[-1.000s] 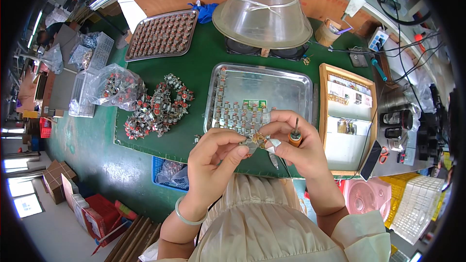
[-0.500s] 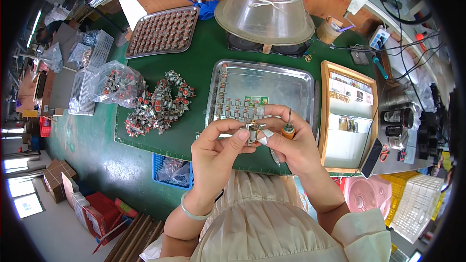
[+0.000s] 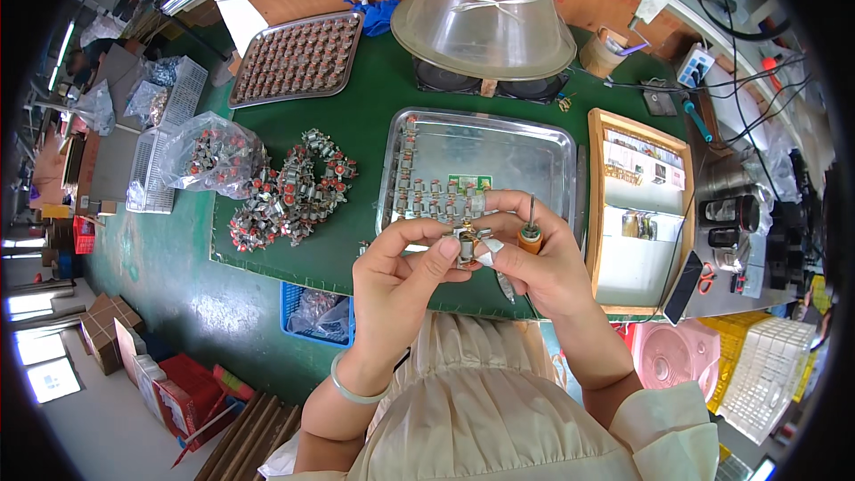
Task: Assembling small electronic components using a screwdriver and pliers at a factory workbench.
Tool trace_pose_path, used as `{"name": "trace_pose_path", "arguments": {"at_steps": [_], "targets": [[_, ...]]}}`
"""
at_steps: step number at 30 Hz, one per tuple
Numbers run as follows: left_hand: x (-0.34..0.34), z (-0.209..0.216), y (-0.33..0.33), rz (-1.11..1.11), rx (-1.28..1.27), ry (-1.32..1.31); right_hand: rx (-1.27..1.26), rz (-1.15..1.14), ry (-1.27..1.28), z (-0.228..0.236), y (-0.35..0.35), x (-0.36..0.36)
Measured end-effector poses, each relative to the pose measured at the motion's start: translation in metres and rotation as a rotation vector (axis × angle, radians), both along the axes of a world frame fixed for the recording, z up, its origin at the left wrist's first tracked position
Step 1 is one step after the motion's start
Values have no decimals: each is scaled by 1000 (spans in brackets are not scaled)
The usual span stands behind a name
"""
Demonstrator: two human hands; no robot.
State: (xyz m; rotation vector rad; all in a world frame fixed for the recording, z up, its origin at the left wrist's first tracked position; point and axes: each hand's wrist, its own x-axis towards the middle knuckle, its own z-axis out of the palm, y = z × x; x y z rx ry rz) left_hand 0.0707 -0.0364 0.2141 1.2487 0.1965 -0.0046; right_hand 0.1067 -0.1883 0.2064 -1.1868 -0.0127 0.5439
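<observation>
Between the thumb and fingers of my left hand (image 3: 401, 272) is a small silvery metal component (image 3: 466, 249), held just over the near edge of a steel tray (image 3: 525, 118). My right hand (image 3: 548, 272) meets it from the other side; white tape wraps one finger. Tucked in that same hand is an orange-handled tool (image 3: 530, 240), its thin metal shaft pointing up; it looks like a screwdriver. Similar small components (image 3: 434, 199) stand in rows along the tray's left side and nearer part. A grey pointed object (image 3: 506, 287) shows below my right hand, its kind unclear.
Left of the tray lies a heap of metal components (image 3: 298, 187) beside a clear bag (image 3: 212, 153) of more. A full tray (image 3: 298, 58) stands at the far left. A large metal hood (image 3: 485, 22) is at the back, a wood-framed box (image 3: 639, 214) on the right.
The component has turned slightly between my fingers, and my right hand has shifted a little to the right. Otherwise things look the same.
</observation>
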Motion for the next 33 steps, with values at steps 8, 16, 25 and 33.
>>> {"name": "trace_pose_path", "arguments": {"at_steps": [8, 16, 25, 33], "targets": [[0, 1, 2, -39, -22, 27, 5, 23, -4, 1, -3, 1], [-1, 2, 1, -45, -38, 26, 51, -1, -49, 1, -3, -2], [1, -2, 2, -105, 44, -76, 25, -106, -260, -8, -3, -9], [6, -7, 7, -76, -133, 75, -989, 61, -408, -82, -32, -38]]}}
